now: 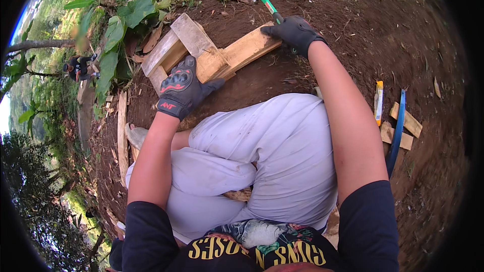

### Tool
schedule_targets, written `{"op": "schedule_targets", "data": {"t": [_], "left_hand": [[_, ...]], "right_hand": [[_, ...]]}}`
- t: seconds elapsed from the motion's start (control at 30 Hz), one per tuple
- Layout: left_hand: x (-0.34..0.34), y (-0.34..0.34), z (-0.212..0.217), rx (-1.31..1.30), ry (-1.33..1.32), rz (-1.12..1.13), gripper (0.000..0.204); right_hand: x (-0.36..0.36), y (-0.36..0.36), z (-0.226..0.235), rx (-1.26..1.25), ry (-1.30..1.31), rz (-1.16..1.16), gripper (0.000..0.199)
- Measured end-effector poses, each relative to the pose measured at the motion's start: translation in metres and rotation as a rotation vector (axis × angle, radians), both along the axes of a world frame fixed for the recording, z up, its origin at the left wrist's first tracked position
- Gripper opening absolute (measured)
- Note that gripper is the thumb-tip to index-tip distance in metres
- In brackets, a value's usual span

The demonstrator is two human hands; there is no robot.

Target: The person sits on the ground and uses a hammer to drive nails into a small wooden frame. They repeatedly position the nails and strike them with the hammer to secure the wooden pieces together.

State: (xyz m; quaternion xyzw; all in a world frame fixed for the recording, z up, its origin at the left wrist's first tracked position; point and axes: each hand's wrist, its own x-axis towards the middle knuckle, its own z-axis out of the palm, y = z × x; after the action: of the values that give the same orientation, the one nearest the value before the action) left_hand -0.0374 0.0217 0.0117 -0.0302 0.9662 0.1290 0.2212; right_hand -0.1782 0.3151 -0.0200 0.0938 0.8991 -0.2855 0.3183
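Frame [201, 40] lies on soil [363, 20] ahead, your left hand [181, 85] against its near side, thumb spread, finger grip unclear; your right hand [295, 34] wraps the hammer [269, 6]. Loose support could let wood slip; a glancing blow could catch your left hand.

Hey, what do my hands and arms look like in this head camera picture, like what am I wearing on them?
Your left hand wears a dark glove with a ridged knuckle guard, red accents and red lettering near the cuff. Your right hand has a similarly dark glove. Short black sleeves leave your forearms bare.
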Motion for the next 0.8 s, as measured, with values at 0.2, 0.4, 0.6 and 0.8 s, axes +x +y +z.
{"op": "schedule_targets", "data": {"t": [0.2, 0.4, 0.6, 0.8], "left_hand": [[0.0, -0.004, -0.001, -0.017, 0.046, -0.057, 0.095], [0.003, -0.009, -0.007, 0.0, 0.087, -0.055, 0.098], [0.003, -0.007, -0.002, 0.012, 0.046, -0.009, 0.093], [0.009, -0.01, -0.01, 0.033, 0.124, -0.02, 0.09]], "right_hand": [[0.002, 0.003, -0.005, -0.031, 0.015, -0.001, 0.064], [0.0, 0.004, -0.011, -0.031, 0.021, -0.012, 0.065], [0.001, 0.007, -0.018, -0.012, 0.059, 0.034, 0.074], [0.004, 0.0, -0.008, 0.111, 0.124, 0.063, 0.073]]}}
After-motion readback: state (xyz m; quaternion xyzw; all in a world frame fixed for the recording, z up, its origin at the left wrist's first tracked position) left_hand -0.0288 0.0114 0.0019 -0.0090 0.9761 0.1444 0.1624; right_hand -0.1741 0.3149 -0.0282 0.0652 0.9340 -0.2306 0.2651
